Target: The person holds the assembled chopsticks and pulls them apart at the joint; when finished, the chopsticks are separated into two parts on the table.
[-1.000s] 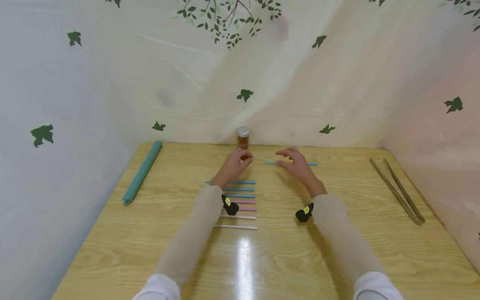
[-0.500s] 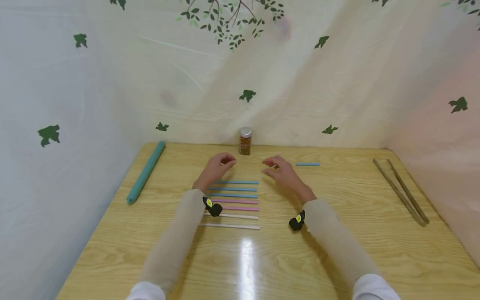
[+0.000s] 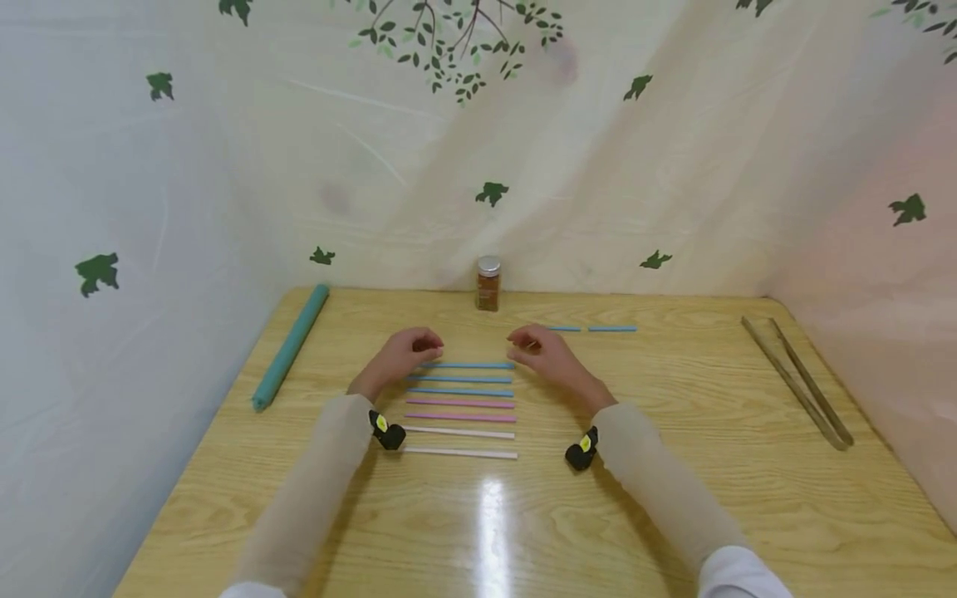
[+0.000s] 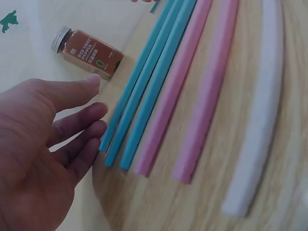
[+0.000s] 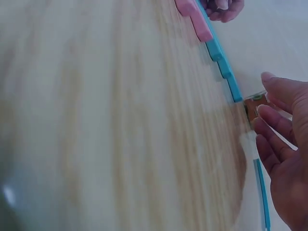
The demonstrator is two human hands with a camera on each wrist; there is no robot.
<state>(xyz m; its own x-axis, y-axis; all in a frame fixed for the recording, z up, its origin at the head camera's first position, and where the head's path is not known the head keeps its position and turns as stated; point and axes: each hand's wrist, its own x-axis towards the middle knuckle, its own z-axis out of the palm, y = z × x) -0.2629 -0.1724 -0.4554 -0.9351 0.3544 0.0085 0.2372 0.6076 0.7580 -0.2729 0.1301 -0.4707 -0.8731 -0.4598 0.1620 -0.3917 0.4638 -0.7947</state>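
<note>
My left hand (image 3: 407, 350) hovers by the left end of the farthest blue stick (image 3: 471, 365), holding nothing. In the left wrist view its thumb and fingers are spread apart, fingertips right at that stick's end. My right hand (image 3: 544, 353), holding nothing too, has its fingers loosely curved close to the same stick's right end. Three blue sticks, two pink sticks (image 3: 459, 404) and two white sticks (image 3: 459, 433) lie crosswise in a row, right ends roughly lined up. Behind my right hand, two short blue pieces (image 3: 612, 329) lie end to end with a small gap.
A spice jar (image 3: 488, 286) with a silver lid, labelled red sweet pepper, stands at the table's back edge. A green roll (image 3: 292, 347) lies at the left. Metal tongs (image 3: 796, 382) lie at the right. A printed curtain (image 3: 404, 166) surrounds the wooden table (image 3: 598, 515).
Both hands have come back toward the row of sticks; my left hand has also moved left. The blue pieces behind my right hand now show, with a gap between them.
</note>
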